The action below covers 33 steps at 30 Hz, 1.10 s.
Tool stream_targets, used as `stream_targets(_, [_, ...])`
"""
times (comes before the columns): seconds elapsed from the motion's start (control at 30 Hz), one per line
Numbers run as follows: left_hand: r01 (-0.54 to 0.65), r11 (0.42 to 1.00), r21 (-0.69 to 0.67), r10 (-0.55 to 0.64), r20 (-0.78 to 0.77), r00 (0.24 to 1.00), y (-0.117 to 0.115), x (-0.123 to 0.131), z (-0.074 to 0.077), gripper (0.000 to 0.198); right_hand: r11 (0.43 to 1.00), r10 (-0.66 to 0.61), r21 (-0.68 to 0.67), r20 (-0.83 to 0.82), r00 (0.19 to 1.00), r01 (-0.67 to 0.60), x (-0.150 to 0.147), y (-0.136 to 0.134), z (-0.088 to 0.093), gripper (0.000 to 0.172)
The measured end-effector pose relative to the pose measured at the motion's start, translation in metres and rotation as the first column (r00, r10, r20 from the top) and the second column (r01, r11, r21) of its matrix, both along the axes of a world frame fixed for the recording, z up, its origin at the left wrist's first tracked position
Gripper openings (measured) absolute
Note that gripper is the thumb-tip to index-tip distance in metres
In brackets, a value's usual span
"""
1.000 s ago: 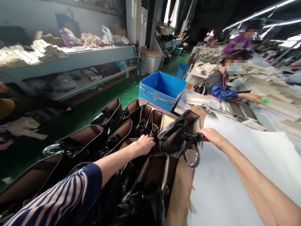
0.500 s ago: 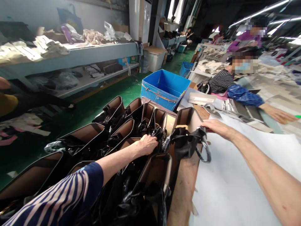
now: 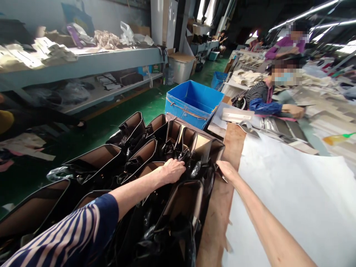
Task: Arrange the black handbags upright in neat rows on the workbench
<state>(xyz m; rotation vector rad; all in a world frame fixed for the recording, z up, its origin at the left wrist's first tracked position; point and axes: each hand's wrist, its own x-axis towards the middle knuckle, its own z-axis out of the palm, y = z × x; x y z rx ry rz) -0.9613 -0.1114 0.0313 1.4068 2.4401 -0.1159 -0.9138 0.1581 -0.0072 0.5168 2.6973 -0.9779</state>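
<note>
White sheet [image 3: 294, 185] lying on the brown-edged table [image 3: 215, 211]

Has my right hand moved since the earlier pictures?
Yes. Judged against the white sheet, your right hand has moved left and lower in the view, from over the sheet's edge to over the brown strip.

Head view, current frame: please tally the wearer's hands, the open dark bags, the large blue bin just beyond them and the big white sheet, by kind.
Wearer's hands: 2 (left hand, right hand)
Open dark bags: at least 10; overlap may hide more
Large blue bin: 1
Big white sheet: 1
Total: at least 14
</note>
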Motion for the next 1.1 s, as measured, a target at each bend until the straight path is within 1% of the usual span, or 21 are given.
stream_targets(0.13, [0.033, 0.999, 0.010, -0.033, -0.017, 0.999, 0.000, 0.001, 0.002, 0.027, 0.999, -0.034, 0.002, 0.019, 0.999, 0.034, 0.006, -0.006, -0.006, 0.033])
stream_targets(0.3, [0.082, 0.996, 0.030, -0.080, -0.048, 0.996, -0.002, 0.003, 0.007, 0.034, 0.999, -0.018, 0.035, -0.064, 0.998, 0.020, 0.010, -0.015, -0.003, 0.029])
stream_targets(0.47, [0.085, 0.996, 0.030, -0.082, -0.080, 0.993, -0.003, 0.010, 0.012, 0.042, 0.994, -0.097, 0.044, -0.127, 0.987, 0.103, 0.025, -0.012, -0.005, 0.031])
stream_targets(0.63, [0.087, 0.996, 0.036, -0.083, -0.106, 0.991, -0.006, 0.018, 0.019, 0.047, 0.984, -0.176, -0.023, -0.209, 0.962, 0.176, 0.034, -0.012, -0.008, 0.029])
stream_targets(0.8, [0.063, 0.997, 0.038, -0.057, -0.145, 0.988, -0.013, 0.029, 0.035, 0.045, 0.949, -0.314, -0.130, -0.310, 0.897, 0.287, 0.048, -0.016, -0.007, 0.035])
stream_targets(0.87, [0.050, 0.998, 0.030, -0.045, -0.148, 0.988, -0.017, 0.036, 0.044, 0.045, 0.927, -0.368, -0.194, -0.325, 0.871, 0.320, 0.061, -0.016, -0.002, 0.036])
stream_targets(0.93, [0.048, 0.999, 0.020, -0.045, -0.144, 0.989, -0.021, 0.046, 0.055, 0.045, 0.902, -0.415, -0.269, -0.321, 0.851, 0.338, 0.080, -0.017, 0.004, 0.034])
stream_targets(1.03, [0.067, 0.998, 0.014, -0.065, -0.114, 0.991, -0.025, 0.068, 0.075, 0.044, 0.857, -0.456, -0.393, -0.275, 0.846, 0.334, 0.122, -0.022, 0.019, 0.033])
stream_targets(1.1, [0.076, 0.997, 0.023, -0.075, -0.042, 0.996, -0.029, 0.086, 0.087, 0.043, 0.827, -0.468, -0.453, -0.229, 0.853, 0.332, 0.156, -0.030, 0.030, 0.036])
